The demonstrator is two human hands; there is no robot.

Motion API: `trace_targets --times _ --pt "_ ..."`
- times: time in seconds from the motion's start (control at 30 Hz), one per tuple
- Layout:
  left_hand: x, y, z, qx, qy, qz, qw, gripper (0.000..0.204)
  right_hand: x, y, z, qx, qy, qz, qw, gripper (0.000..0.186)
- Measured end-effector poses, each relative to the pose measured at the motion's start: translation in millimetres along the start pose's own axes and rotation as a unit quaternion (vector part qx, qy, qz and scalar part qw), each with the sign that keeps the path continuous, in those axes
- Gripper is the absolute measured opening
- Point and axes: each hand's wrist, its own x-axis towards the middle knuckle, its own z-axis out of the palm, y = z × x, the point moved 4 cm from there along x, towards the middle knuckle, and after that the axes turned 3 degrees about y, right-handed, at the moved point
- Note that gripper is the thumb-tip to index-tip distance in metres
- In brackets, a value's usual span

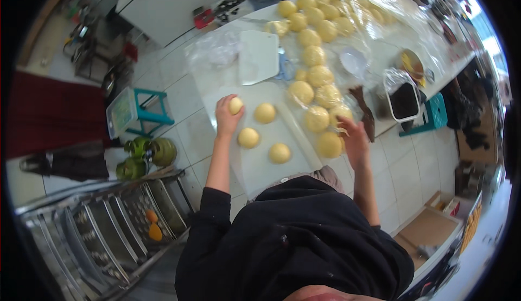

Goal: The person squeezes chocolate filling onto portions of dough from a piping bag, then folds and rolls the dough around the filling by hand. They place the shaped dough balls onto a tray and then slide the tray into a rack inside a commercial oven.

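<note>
Nearest of all, my black top fills the lower middle, and my two forearms reach out from it over the pale surface. Here's my right hand: fingers loosely spread and slightly bent, apparently holding nothing, right by the nearest dough ball of the long row; whether they touch it, I can't tell. Over to three loose dough balls in front of me, one close in, one to its left, one farther up, all well apart. And my left hand, out beyond them on the left, has its fingers curled around the side of a small dough ball! Past that, a white board lies flat; across to the right there's a white bowl. Farthest out, clear plastic drapes over more dough.
</note>
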Motion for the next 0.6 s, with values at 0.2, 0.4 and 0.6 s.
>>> trace_targets --times 0.2,0.4,0.6 --pt "-11.7 80.9 -27.8 -0.015 0.038 0.104 0.994 0.068 50.0 36.1 105.9 -0.467 -0.194 -0.132 0.853 0.041" --pt "-37.5 85.7 9.1 -0.011 -0.075 0.068 0.995 0.084 55.9 61.3 127.4 -0.664 -0.207 -0.287 0.658 0.049" --pt "-29.7 79.8 18.2 -0.075 -0.13 -0.027 0.988 0.088 52.0 57.0 120.3 -0.674 -0.239 -0.285 0.638 0.048"
